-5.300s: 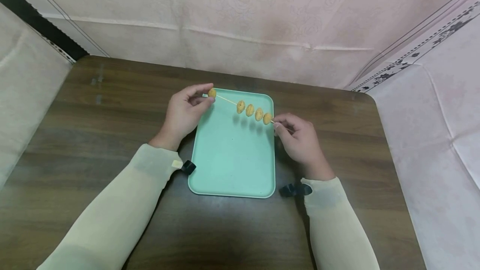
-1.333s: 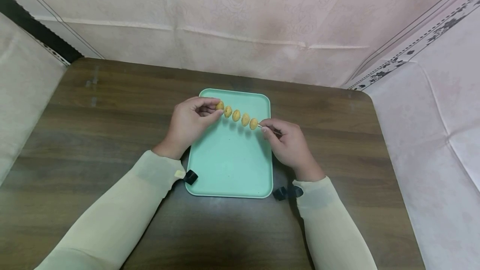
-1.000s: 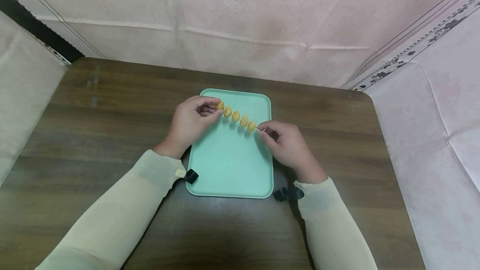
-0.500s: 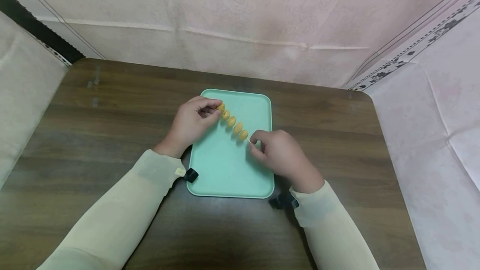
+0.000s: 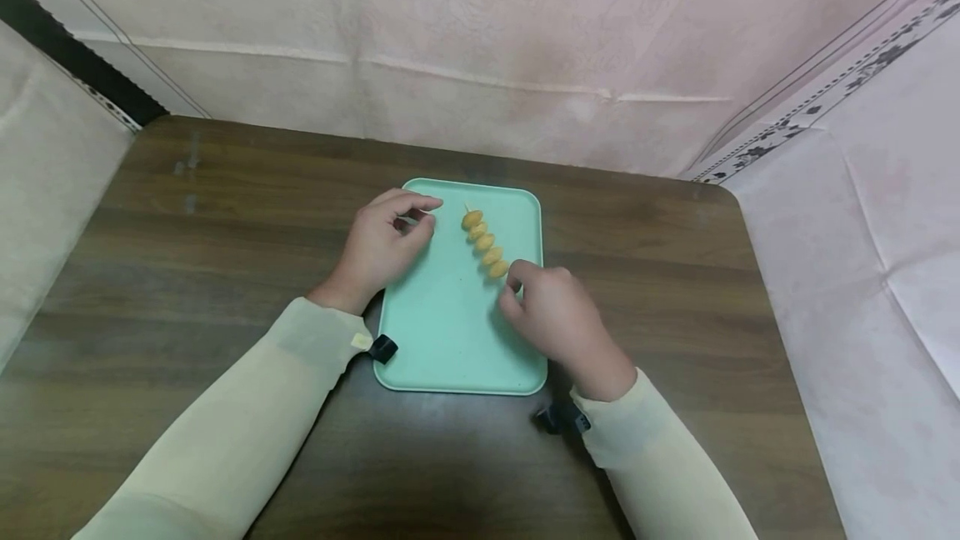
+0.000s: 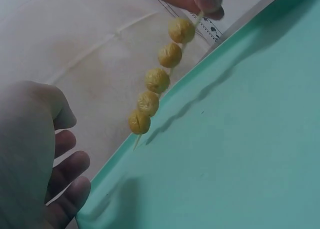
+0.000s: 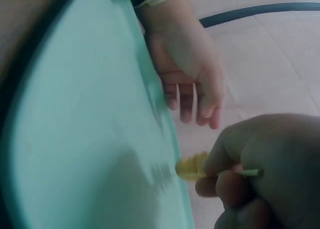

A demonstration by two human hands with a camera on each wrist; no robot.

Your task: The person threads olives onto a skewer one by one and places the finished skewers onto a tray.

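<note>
A thin pale skewer strung with several wrinkled golden-brown balls (image 5: 486,242) is held in the air above the mint-green tray (image 5: 461,348). My right hand (image 5: 558,315) pinches its bare near end between thumb and index finger; the blunt end pokes out past the fingers in the right wrist view. Beyond the last ball, the pointed tip points away and shows clear in the left wrist view. My left hand (image 5: 381,248) stays over the tray's left edge, apart from the skewer (image 6: 158,81), its fingers loosely bent with nothing between them.
The tray lies on a dark wooden table (image 5: 247,273). Pale patterned cloth (image 5: 480,48) hangs behind the table and at both sides. A black wrist camera (image 5: 383,348) sits by each cuff.
Earlier, the left hand held the ball at the skewer's far end and slid it towards the others. Now it has let go, and the right hand has swung the skewer round, tip pointing away.
</note>
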